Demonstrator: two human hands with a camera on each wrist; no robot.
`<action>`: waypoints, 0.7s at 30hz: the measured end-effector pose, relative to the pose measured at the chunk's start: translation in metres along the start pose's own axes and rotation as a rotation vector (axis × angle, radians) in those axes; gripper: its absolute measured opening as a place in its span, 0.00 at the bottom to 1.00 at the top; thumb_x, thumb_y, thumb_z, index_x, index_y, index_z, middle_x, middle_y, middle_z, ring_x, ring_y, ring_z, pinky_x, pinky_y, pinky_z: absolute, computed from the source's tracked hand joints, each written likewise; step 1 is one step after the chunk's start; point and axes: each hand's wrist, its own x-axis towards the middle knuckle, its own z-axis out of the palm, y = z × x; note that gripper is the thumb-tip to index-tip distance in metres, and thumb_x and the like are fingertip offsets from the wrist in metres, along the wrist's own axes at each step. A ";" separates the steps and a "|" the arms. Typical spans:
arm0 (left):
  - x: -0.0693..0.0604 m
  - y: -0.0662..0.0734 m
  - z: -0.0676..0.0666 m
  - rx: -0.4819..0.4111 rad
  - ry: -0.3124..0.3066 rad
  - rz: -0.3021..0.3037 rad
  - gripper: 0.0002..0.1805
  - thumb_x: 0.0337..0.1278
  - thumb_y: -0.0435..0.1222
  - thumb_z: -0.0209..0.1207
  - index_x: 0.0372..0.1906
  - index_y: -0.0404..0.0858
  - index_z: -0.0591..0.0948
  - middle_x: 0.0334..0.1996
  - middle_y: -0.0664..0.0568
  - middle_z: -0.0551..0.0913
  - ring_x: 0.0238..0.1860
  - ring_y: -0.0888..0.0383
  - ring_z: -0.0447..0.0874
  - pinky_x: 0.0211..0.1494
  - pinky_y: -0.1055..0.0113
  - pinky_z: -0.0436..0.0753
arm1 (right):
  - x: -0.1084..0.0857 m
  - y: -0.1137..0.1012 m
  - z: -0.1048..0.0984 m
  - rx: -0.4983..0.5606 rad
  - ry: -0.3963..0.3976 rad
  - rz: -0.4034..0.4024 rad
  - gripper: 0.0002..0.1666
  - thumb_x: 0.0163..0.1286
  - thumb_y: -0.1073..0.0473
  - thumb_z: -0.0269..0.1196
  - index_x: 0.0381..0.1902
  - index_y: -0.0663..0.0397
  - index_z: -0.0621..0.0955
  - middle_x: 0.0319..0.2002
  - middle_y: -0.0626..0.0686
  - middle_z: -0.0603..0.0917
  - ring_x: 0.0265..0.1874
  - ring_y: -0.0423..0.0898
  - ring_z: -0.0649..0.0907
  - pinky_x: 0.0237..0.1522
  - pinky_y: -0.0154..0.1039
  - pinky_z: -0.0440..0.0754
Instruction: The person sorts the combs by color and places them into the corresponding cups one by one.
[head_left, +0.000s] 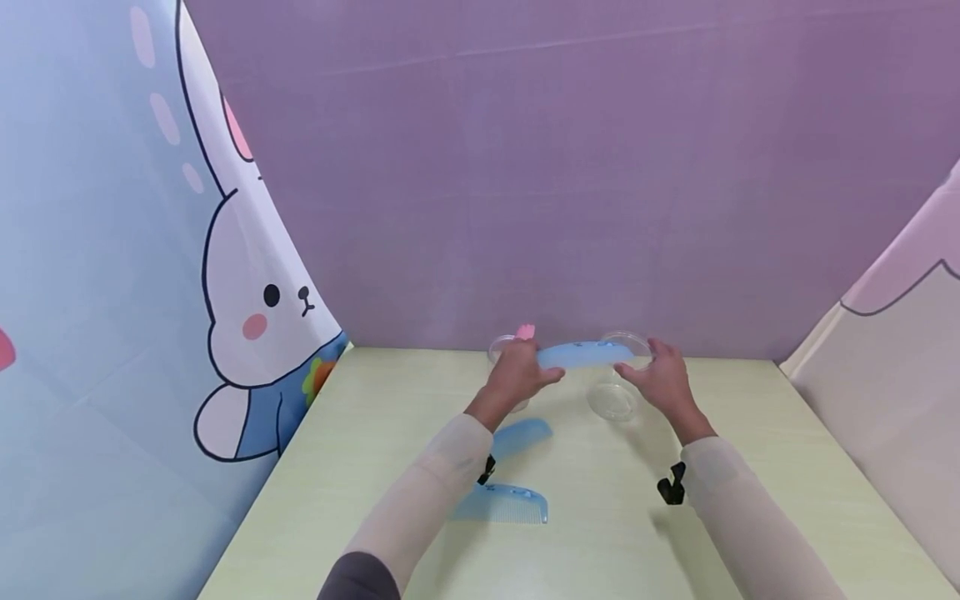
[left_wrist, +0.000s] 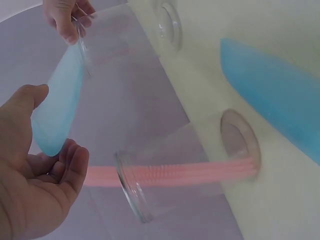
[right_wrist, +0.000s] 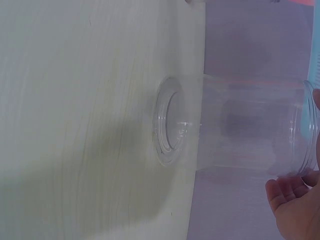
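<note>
A purple wall (head_left: 555, 167) stands at 12 behind the table (head_left: 720, 400). Left hand (head_left: 517, 373) grips a comb (head_left: 581, 356), long axis 9-to-3; right hand (head_left: 664, 379) grips a cup (right_wrist: 245, 125).

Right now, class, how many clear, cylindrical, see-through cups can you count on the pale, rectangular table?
2. One cup, holding pink bendy straws, stands beside the left hand; the other cup stands at the right hand. No others show, though some could be hidden.
</note>
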 end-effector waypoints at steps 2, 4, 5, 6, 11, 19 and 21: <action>0.002 0.003 0.000 0.040 0.008 0.021 0.24 0.58 0.52 0.70 0.44 0.35 0.82 0.26 0.54 0.77 0.27 0.60 0.74 0.29 0.74 0.72 | 0.000 0.000 0.000 -0.002 0.001 0.003 0.55 0.66 0.45 0.69 0.73 0.79 0.60 0.68 0.81 0.64 0.68 0.76 0.65 0.69 0.70 0.65; 0.003 0.006 0.001 0.060 0.014 0.037 0.23 0.59 0.53 0.69 0.41 0.36 0.82 0.26 0.54 0.76 0.27 0.61 0.72 0.29 0.74 0.70 | 0.000 -0.001 0.000 -0.004 0.000 0.005 0.54 0.66 0.45 0.69 0.73 0.79 0.60 0.68 0.81 0.64 0.68 0.76 0.65 0.69 0.70 0.65; 0.004 0.008 0.000 0.064 0.016 0.042 0.23 0.59 0.53 0.68 0.41 0.36 0.81 0.26 0.54 0.76 0.27 0.60 0.72 0.30 0.73 0.70 | 0.000 -0.002 -0.001 -0.003 -0.001 0.008 0.55 0.66 0.45 0.69 0.73 0.79 0.60 0.68 0.81 0.64 0.68 0.76 0.65 0.69 0.71 0.65; 0.005 0.010 0.000 0.059 0.016 0.042 0.23 0.60 0.53 0.68 0.42 0.36 0.82 0.27 0.54 0.76 0.28 0.60 0.72 0.30 0.73 0.70 | 0.000 -0.003 -0.001 -0.004 -0.002 0.010 0.55 0.66 0.45 0.69 0.73 0.79 0.60 0.68 0.81 0.64 0.68 0.76 0.65 0.69 0.71 0.65; 0.008 0.022 0.000 0.026 -0.002 0.021 0.27 0.60 0.54 0.68 0.51 0.35 0.82 0.35 0.51 0.83 0.33 0.59 0.76 0.39 0.70 0.77 | -0.001 -0.004 -0.001 0.001 0.001 0.013 0.54 0.65 0.45 0.69 0.73 0.79 0.60 0.68 0.81 0.64 0.68 0.76 0.65 0.68 0.71 0.66; 0.012 0.031 0.004 -0.111 -0.017 0.074 0.29 0.59 0.52 0.69 0.57 0.37 0.80 0.46 0.49 0.86 0.43 0.58 0.81 0.50 0.67 0.83 | 0.000 -0.004 0.000 0.003 0.019 0.005 0.54 0.64 0.46 0.70 0.71 0.80 0.62 0.67 0.82 0.66 0.67 0.76 0.66 0.69 0.71 0.65; 0.012 0.033 0.004 -0.153 -0.013 0.111 0.25 0.60 0.51 0.69 0.54 0.39 0.80 0.45 0.50 0.85 0.44 0.59 0.82 0.49 0.68 0.84 | 0.001 -0.003 0.000 0.003 0.026 0.005 0.53 0.64 0.47 0.70 0.71 0.80 0.62 0.66 0.82 0.66 0.67 0.76 0.67 0.68 0.71 0.66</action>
